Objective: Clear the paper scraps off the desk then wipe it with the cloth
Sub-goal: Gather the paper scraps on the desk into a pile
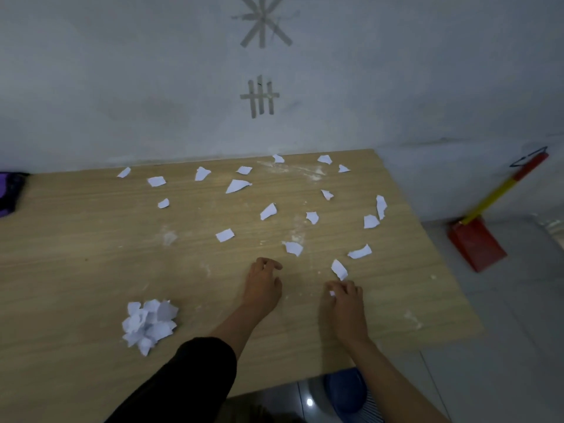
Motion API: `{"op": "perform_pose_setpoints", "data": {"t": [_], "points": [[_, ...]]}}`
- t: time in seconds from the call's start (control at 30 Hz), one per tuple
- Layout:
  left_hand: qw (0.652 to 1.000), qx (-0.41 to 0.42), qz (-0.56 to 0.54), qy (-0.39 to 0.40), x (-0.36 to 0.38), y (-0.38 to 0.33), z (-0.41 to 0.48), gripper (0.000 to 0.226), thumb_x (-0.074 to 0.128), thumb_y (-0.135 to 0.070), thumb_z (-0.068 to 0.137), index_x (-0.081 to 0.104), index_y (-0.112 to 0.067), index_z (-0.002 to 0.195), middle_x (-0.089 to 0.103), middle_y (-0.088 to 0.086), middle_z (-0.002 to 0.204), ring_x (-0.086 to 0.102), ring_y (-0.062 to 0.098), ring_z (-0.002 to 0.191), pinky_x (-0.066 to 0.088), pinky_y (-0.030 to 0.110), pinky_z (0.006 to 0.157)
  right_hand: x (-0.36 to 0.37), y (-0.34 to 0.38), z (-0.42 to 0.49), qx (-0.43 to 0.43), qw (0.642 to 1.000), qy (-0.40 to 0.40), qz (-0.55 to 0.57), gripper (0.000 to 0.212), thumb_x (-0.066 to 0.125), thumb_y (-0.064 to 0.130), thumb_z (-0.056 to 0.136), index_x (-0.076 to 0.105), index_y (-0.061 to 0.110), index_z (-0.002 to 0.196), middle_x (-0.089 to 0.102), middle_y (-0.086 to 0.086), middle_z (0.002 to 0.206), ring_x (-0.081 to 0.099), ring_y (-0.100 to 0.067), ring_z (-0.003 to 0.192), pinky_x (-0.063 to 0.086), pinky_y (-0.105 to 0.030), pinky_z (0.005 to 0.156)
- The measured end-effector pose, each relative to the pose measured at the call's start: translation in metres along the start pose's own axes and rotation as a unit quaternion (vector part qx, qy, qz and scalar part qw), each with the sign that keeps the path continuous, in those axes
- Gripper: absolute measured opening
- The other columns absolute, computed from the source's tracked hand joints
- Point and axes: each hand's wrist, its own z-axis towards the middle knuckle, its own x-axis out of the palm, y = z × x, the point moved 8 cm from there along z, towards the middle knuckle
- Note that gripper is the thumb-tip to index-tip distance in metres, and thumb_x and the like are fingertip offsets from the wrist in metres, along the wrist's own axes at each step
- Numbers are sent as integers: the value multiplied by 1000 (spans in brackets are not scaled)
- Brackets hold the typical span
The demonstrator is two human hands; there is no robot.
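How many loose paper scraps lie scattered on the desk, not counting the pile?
18 scraps: seven along the back edge, eleven across the middle and right. One more is pinched in the right hand; the pile at front left may hide others.

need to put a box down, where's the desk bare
Bare: the left part of the desk, between the purple cloth and the scrap pile; also the near right corner beside the right hand. Crowded: loose scraps across the far centre and right.
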Motion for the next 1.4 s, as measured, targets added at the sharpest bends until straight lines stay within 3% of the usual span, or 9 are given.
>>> {"op": "perform_pose_setpoints", "data": {"t": [0.17,0.27,0.37,0.53,0.63,0.83,1.03,1.23,1.4], "points": [[998,-24,-44,41,11,-15,27,41,54,-10,88,46,-15,128,37,14,133,35,29,124,29,32,104,7,-12,15,13,999,34,-12,24,47,-5,86,58,2,106,56,-17,100,47,-30,96,42,-35,81],[996,-49,-53,54,14,-18,46,53,57,-15,88,36,-10,137,37,17,136,36,31,126,27,34,106,-2,-12,11,-28,998,-56,0,19,47,-6,73,57,8,82,56,-12,72,47,-23,75,40,-26,64],[994,-67,-50,73,19,-17,62,63,60,-21,87,29,-7,141,40,19,135,40,33,125,31,39,107,-16,-2,-5,-91,989,-116,0,20,33,2,70,41,18,79,48,-2,66,30,-12,67,32,-29,61],[994,-60,-51,76,26,-19,71,47,62,-18,85,48,-10,130,46,19,125,47,32,117,34,33,100,-12,-3,-9,-101,987,-118,39,18,30,8,75,39,21,83,32,7,80,31,-10,68,36,-26,61],[996,-52,-65,45,26,-20,72,28,61,-11,85,61,-4,112,53,19,115,53,31,109,37,24,89,-29,-12,4,5,974,-137,182,12,36,20,83,44,13,88,39,2,88,41,-8,70,35,-23,62],[993,-55,-107,10,21,-28,70,14,59,-2,85,70,-3,93,65,14,105,58,21,90,33,5,64,-28,-17,61,123,970,1,212,39,48,8,92,44,5,131,51,-13,122,53,-22,111,41,-28,89],[988,-39,-146,6,7,-28,68,17,57,3,83,70,-7,88,67,8,95,53,10,80,34,7,60,-2,-29,68,177,970,32,161,23,52,9,92,59,3,113,56,-17,115,58,-28,102,49,-37,89],[981,-73,-175,-39,-25,1,64,13,59,-11,86,63,-13,98,66,1,88,56,13,76,39,6,55,0,-1,69,86,996,-1,10,20,50,17,93,60,7,107,49,-15,116,40,-27,111,39,-34,94],[979,-104,-175,-32,-58,55,51,8,61,-13,80,68,-11,79,70,4,82,61,17,75,40,12,58,19,78,66,13,978,75,195,8,54,16,90,60,19,86,60,-1,89,54,-14,82,38,-19,64]]}}
